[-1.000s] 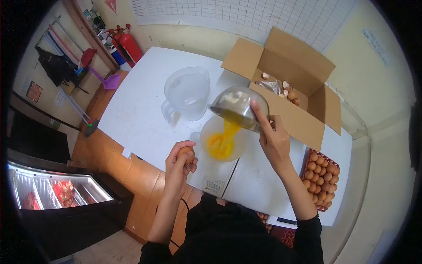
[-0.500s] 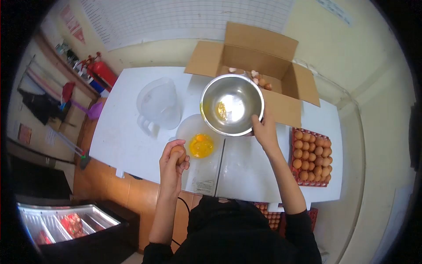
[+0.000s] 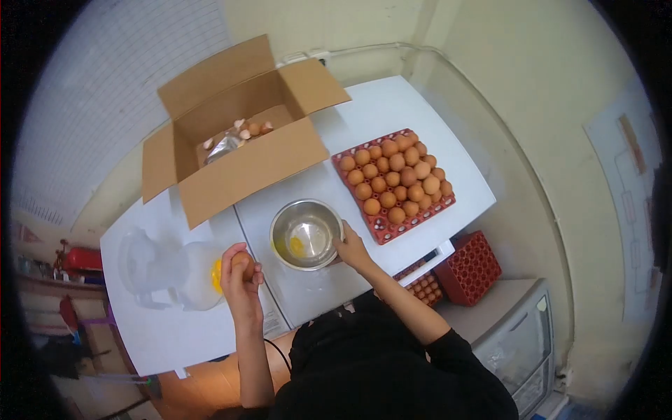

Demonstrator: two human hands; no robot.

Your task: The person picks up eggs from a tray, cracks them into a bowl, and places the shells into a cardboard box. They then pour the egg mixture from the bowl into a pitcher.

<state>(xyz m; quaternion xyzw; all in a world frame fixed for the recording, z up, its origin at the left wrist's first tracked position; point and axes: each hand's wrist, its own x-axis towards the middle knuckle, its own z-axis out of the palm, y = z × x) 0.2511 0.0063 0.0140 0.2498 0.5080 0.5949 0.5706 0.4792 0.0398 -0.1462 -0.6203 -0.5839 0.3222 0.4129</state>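
A brown egg (image 3: 242, 266) sits in the closed fingers of my left hand (image 3: 241, 287). Just left of that hand is a translucent container (image 3: 194, 285) with yellow egg yolk (image 3: 217, 276) inside, partly hidden by my fingers. My right hand (image 3: 352, 250) grips the right rim of a steel bowl (image 3: 278, 225), thumb over the edge. A little yellow egg liquid shows at the bottom of this bowl, which is close to the tabletop; whether it touches is hard to tell.
A red tray of brown eggs (image 3: 397, 178) stands on the white table (image 3: 378, 105) to the right. Behind is an open cardboard box (image 3: 241, 176) with eggshells (image 3: 253, 129). A translucent jug (image 3: 143, 264) stands at left. Below the table's right edge are red egg trays (image 3: 470, 269).
The view has turned to the right. My right hand has brought the steel bowl down and nearer to me, away from the box. The egg stays in my left hand.
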